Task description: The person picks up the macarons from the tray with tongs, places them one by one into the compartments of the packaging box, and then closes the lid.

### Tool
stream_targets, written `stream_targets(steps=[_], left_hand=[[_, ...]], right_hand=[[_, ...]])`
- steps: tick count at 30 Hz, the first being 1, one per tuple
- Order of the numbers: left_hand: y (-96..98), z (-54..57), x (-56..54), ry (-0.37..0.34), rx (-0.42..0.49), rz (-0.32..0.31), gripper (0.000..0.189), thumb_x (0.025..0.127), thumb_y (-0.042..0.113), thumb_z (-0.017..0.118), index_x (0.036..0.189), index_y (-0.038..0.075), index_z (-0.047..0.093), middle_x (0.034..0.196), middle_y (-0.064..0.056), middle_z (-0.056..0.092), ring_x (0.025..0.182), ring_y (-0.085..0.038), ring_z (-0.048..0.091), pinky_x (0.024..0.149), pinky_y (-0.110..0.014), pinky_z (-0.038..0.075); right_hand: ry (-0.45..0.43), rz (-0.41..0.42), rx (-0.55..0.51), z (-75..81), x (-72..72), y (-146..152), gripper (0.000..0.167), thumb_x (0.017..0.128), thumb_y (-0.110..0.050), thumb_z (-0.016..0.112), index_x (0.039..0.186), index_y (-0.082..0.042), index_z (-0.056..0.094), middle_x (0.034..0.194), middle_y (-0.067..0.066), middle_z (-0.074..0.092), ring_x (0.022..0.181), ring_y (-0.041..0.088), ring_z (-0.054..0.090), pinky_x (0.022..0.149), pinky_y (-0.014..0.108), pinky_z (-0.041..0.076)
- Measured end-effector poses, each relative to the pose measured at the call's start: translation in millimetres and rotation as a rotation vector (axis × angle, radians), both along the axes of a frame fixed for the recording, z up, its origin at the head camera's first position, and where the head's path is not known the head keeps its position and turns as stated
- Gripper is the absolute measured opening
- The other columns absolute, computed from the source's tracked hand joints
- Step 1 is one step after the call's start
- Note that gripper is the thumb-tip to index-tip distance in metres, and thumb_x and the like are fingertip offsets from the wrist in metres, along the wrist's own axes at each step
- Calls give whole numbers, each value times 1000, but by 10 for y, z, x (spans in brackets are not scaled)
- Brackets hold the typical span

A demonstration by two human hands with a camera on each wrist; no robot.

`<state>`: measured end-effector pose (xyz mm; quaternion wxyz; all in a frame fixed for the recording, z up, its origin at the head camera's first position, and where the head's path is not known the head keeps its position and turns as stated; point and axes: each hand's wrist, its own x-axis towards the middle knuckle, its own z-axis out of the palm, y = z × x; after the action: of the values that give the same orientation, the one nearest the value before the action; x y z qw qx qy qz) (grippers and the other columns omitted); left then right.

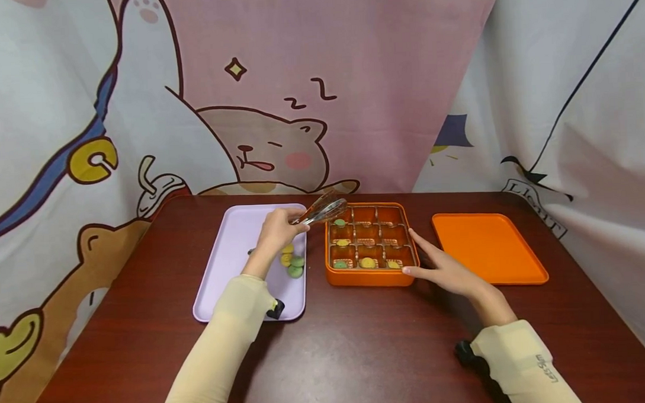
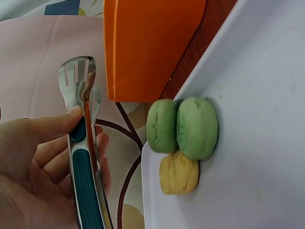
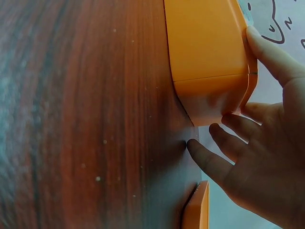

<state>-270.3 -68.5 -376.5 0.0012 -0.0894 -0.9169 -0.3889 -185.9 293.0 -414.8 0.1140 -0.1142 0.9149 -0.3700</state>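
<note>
My left hand (image 1: 278, 231) grips a pair of metal tongs (image 2: 86, 191) with dark teal handles, thumb on one side and fingers on the other. The slotted tips reach over the back left corner of a divided orange box (image 1: 370, 278); nothing shows between them in the left wrist view. Green macarons (image 2: 198, 129) and yellow macarons (image 2: 179, 173) lie on the lavender tray (image 1: 233, 252) below this hand. Several more macarons (image 1: 367, 263) sit in the box's left column and front row. At the box's right side, my right hand (image 1: 453, 274) rests its thumb on the rim, fingers mostly extended.
A flat orange lid or tray (image 1: 489, 249) lies right of the box, behind the right hand. Everything stands on a dark wooden table (image 1: 328, 355). A printed cloth curtain (image 1: 383, 92) hangs along the table's back edge.
</note>
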Motion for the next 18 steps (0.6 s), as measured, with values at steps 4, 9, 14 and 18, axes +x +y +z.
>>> stream_targets(steps=[4, 9, 14, 18], left_hand=[[-59, 28, 19, 7, 4, -15, 42, 87, 18, 76, 128, 10, 69, 122, -12, 72, 115, -29, 67, 97, -44, 51], [-165, 32, 35, 25, 5, -31, 42, 87, 17, 76, 127, 8, 69, 121, -13, 72, 112, -29, 68, 97, -44, 50], [-280, 27, 59, 22, 9, -35, 41, 88, 17, 75, 127, 7, 69, 120, -13, 72, 112, -29, 69, 96, -45, 51], [-367, 21, 82, 23, 0, -34, 40, 88, 17, 75, 126, 6, 69, 120, -14, 72, 111, -29, 69, 95, -45, 51]], right_hand=[[4, 3, 5, -2, -5, 10, 93, 95, -43, 64, 162, -21, 2, 169, 17, 5, 151, 49, 10, 111, 75, 14], [-4, 0, 9, 2, -4, 9, 93, 95, -43, 64, 162, -21, 2, 168, 17, 6, 151, 50, 10, 111, 75, 15], [-4, 5, 5, 0, -7, 3, 94, 95, -43, 64, 162, -20, 2, 168, 17, 5, 151, 49, 9, 111, 75, 14], [-4, 6, 6, -9, -11, 2, 94, 95, -44, 64, 162, -20, 2, 169, 17, 5, 151, 49, 9, 111, 75, 14]])
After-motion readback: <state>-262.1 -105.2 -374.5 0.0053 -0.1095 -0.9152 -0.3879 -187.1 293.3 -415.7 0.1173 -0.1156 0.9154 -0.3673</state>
